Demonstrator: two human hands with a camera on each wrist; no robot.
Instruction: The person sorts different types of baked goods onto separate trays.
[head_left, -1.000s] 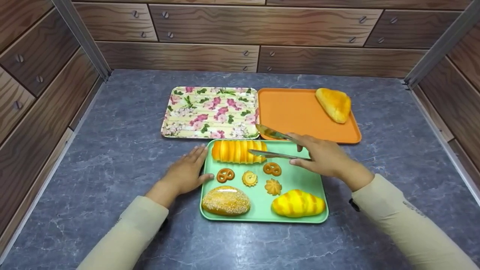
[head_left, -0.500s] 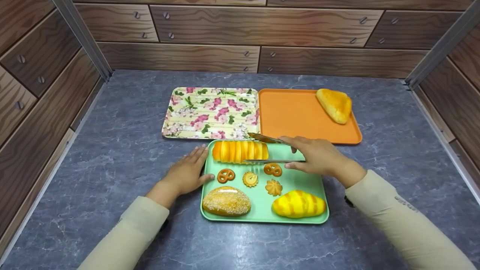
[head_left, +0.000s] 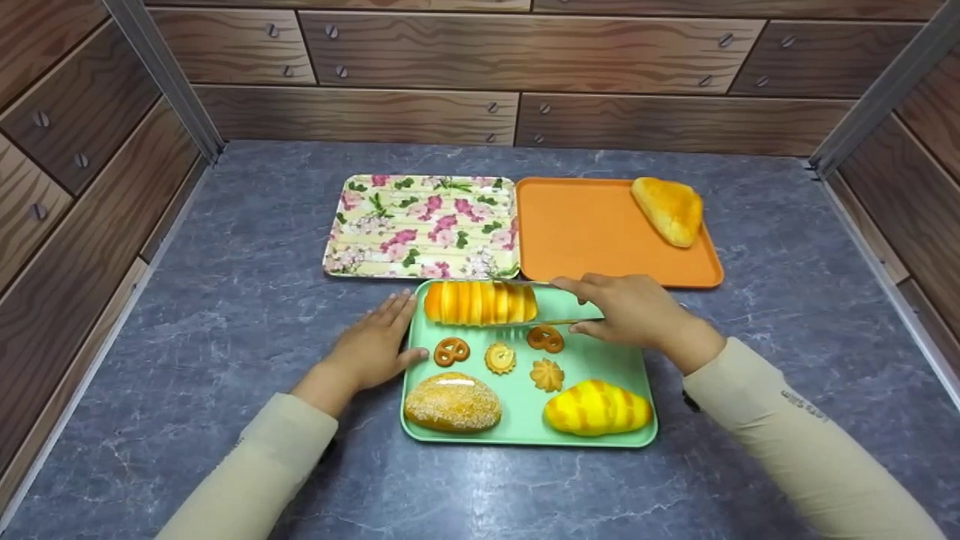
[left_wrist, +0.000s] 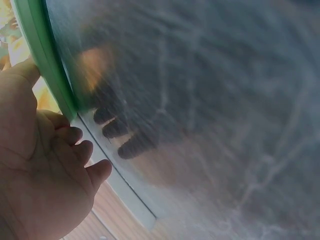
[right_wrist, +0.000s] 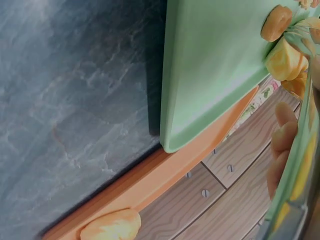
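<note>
My right hand (head_left: 634, 315) holds a pair of metal tongs (head_left: 574, 322) between thumb and fingers. Their two arms lie along either side of a ridged golden bread loaf (head_left: 480, 303) at the back left of the green tray (head_left: 525, 435). In the right wrist view the shiny tongs (right_wrist: 300, 175) run close along the fingers, with the loaf (right_wrist: 285, 60) at their far end. My left hand (head_left: 371, 341) rests against the tray's left edge, fingers extended, thumb over the rim. The left wrist view shows that hand (left_wrist: 45, 155) beside the green rim (left_wrist: 45, 55).
On the green tray also lie two pretzels (head_left: 451, 351), two cookies (head_left: 499, 358), a sugared bun (head_left: 453, 403) and a yellow striped roll (head_left: 598, 408). Behind stand a floral tray (head_left: 427, 225) and an orange tray (head_left: 581, 225) bearing a triangular bread (head_left: 670, 210). Wood-patterned walls surround the table.
My right hand has moved slightly left and lowered the tongs, whose arms have come down from above the loaf to its two sides. The left hand has stayed put.
</note>
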